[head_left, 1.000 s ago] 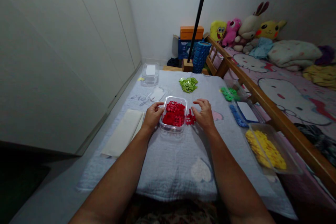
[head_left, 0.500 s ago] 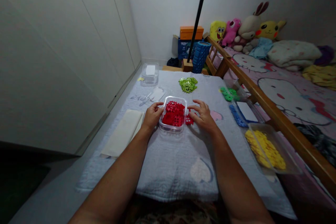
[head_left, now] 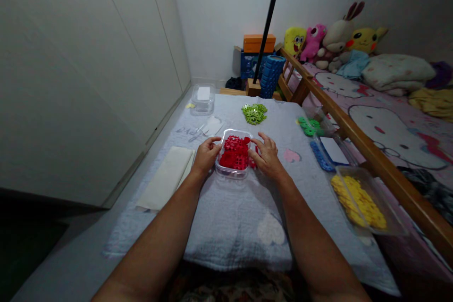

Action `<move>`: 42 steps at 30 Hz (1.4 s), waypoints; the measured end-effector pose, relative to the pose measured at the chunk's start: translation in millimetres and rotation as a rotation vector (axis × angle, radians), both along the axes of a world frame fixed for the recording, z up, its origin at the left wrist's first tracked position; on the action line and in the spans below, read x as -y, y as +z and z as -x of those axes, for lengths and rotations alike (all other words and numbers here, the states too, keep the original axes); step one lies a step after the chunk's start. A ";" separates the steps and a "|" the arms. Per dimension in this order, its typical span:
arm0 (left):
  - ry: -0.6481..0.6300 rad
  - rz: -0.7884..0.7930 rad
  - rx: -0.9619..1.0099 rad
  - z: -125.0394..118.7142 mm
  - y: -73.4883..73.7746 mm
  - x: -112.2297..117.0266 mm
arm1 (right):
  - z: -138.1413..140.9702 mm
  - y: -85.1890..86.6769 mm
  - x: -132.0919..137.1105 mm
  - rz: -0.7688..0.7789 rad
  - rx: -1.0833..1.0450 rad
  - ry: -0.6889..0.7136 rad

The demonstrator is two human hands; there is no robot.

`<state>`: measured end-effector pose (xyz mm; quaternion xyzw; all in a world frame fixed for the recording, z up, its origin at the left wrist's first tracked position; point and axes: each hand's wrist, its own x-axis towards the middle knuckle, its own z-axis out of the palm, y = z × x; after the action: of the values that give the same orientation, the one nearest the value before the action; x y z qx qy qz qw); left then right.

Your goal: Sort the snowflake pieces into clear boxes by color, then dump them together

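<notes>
A clear plastic box (head_left: 233, 175) stands on the cloth in front of me, filled with red lattice-like plastic pieces (head_left: 234, 153). My left hand (head_left: 207, 155) grips the box's left wall, thumb and fingers at the rim. At the right rim is my right hand (head_left: 266, 153), its fingers bent around a red plastic piece whose outline is partly hidden. More red shows beneath and between these fingers, just outside the box. Farther back lies a pile of light green pieces (head_left: 254, 113).
A folded cream cloth (head_left: 165, 177) lies left. Behind it stands a lidded clear box (head_left: 203, 100). Along the right edge are containers of green pieces (head_left: 310, 126), blue pieces (head_left: 321, 155) and yellow pieces (head_left: 357, 200), beside a wooden bed rail (head_left: 354, 139).
My right hand has moved left, from the red pieces beside the box to its right rim. Its fingertips now reach the box's edge. My left hand stays on the box.
</notes>
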<state>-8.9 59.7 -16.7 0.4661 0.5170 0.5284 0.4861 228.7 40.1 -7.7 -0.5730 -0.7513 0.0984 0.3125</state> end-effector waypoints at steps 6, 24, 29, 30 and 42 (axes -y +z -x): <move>-0.001 -0.015 -0.019 0.0 -0.5 -0.4 | 11.2 -2.8 -3.9 -0.011 0.039 -0.032; -0.010 -0.015 -0.047 -0.1 1.3 -0.1 | -42.2 16.1 -6.4 0.021 -0.048 -0.115; -0.012 -0.009 -0.023 -1.0 0.6 0.0 | -69.4 24.9 3.7 0.340 0.072 -0.183; -0.014 -0.009 -0.019 -1.1 0.9 0.2 | -71.2 26.3 6.6 0.394 0.089 -0.183; -0.011 -0.007 -0.013 -0.7 3.9 1.3 | -62.2 25.9 13.2 0.502 0.102 -0.130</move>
<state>-8.2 58.4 -12.7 0.4742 0.5158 0.5246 0.4837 290.9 26.8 18.2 -0.6837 -0.6798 0.2324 0.1278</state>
